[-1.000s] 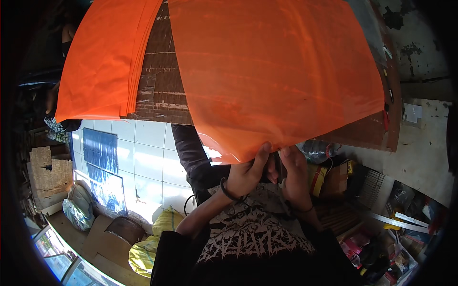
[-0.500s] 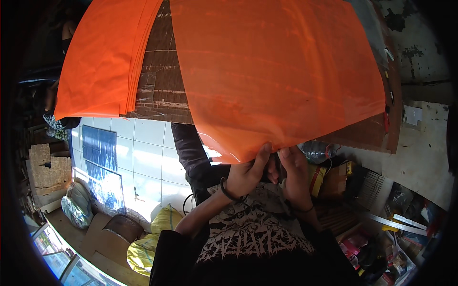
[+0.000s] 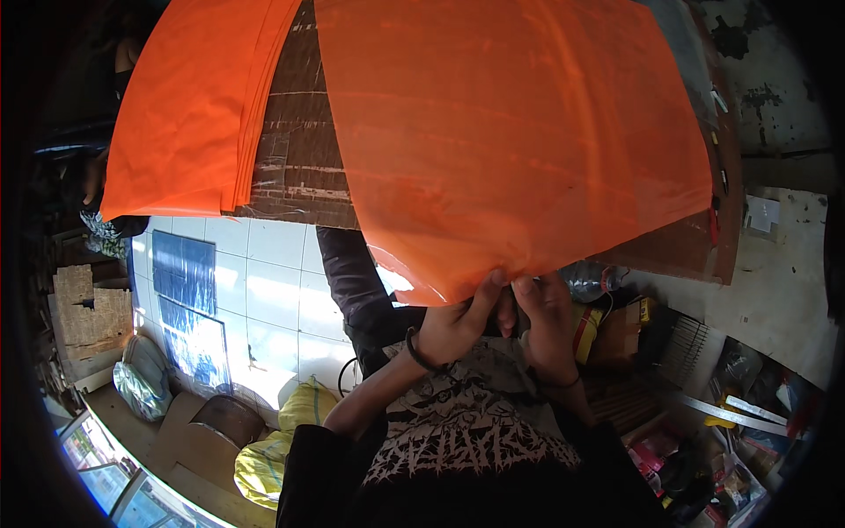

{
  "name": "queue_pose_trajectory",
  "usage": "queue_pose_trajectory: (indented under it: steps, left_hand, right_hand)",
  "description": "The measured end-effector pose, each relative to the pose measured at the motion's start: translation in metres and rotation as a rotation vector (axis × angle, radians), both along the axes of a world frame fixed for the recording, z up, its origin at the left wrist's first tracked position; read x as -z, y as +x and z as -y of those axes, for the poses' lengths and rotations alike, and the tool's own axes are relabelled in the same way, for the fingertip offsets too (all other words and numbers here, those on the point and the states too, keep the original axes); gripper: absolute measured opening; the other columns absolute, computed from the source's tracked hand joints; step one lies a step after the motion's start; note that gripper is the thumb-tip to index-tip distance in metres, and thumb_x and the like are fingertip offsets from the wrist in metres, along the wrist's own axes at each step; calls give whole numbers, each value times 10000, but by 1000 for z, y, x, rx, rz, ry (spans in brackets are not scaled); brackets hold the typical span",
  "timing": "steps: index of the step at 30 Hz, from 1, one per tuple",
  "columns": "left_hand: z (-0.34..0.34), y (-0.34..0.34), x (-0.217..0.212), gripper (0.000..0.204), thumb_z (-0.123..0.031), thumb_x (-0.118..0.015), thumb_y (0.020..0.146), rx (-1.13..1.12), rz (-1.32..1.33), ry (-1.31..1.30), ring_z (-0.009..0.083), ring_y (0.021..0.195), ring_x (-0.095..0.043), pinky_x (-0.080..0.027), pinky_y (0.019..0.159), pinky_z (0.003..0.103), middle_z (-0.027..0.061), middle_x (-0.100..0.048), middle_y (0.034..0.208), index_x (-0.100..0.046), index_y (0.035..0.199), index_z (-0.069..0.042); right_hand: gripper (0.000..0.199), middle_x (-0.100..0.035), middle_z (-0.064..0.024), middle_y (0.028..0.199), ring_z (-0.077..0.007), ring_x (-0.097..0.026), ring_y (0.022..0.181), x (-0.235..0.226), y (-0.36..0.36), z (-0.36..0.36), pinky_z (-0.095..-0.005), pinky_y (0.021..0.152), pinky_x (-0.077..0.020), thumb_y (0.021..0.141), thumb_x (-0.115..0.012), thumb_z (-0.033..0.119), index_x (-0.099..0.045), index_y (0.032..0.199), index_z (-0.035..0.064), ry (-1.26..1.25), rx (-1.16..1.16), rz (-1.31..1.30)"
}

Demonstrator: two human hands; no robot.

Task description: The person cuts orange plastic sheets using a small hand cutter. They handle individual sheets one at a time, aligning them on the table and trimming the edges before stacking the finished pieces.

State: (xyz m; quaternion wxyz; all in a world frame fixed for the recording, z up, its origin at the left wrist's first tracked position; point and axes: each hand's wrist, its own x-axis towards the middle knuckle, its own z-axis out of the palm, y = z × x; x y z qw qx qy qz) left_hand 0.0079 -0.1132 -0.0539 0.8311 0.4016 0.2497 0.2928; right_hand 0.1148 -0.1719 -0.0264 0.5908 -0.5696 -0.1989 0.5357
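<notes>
A large thin orange sheet [image 3: 519,132], see-through enough to show the brown board under it, spreads across the work surface and hangs over its near edge. My left hand [image 3: 458,321] pinches the near edge of this sheet between thumb and fingers. Close beside it, my right hand [image 3: 541,308] grips the same edge, thumb on top. The fingers beneath are partly hidden. To the left, a stack of brighter orange sheets [image 3: 189,114] lies on the brown board [image 3: 304,150].
White floor tiles [image 3: 277,273] show at the left. A yellow sack [image 3: 268,462] and a tied plastic bag [image 3: 143,378] stand low left. At the right are a clear plastic bottle [image 3: 585,280], a metal ruler [image 3: 731,414] and a box of assorted items [image 3: 695,475].
Both hands have shifted very slightly downward at the sheet's edge, still pinching it. The sheet's near edge has dipped a little; the stack has stayed still.
</notes>
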Motion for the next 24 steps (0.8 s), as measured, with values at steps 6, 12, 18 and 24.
queue_pose_trajectory:
  steps: [6,12,18,24]
  left_hand:
    - [7,-2,12,242,-243,-411,956,-79,-142,121,95,470,-433,-338,439,221,13,-460,580,-489,876,-28]
    - [5,-1,4,236,-243,-419,954,-95,-75,-17,82,468,-383,-298,444,227,-9,-422,560,-485,848,-43]
    - [5,-27,18,350,-327,-445,933,-111,-57,102,118,573,-516,-393,500,228,46,-542,729,-493,1024,7]
    - [-45,-67,-15,590,-470,-406,902,-245,-73,59,208,604,-610,-500,554,293,156,-601,803,-438,1087,89]
  right_hand:
    - [472,-544,-60,726,-79,-450,447,7,7,14,-198,380,-363,895,-497,401,-453,1089,-27,107,37,-126]
    - [447,-584,-88,783,-66,-474,412,-6,22,17,-162,311,-258,865,-562,371,-434,1072,-4,150,291,230]
    - [356,-587,-39,696,-69,-499,421,-19,88,4,-176,285,-227,844,-611,274,-450,1068,50,-45,685,622]
    - [397,-571,-46,802,-61,-487,542,-37,184,9,-197,429,-339,821,-642,254,-466,1091,22,-115,775,944]
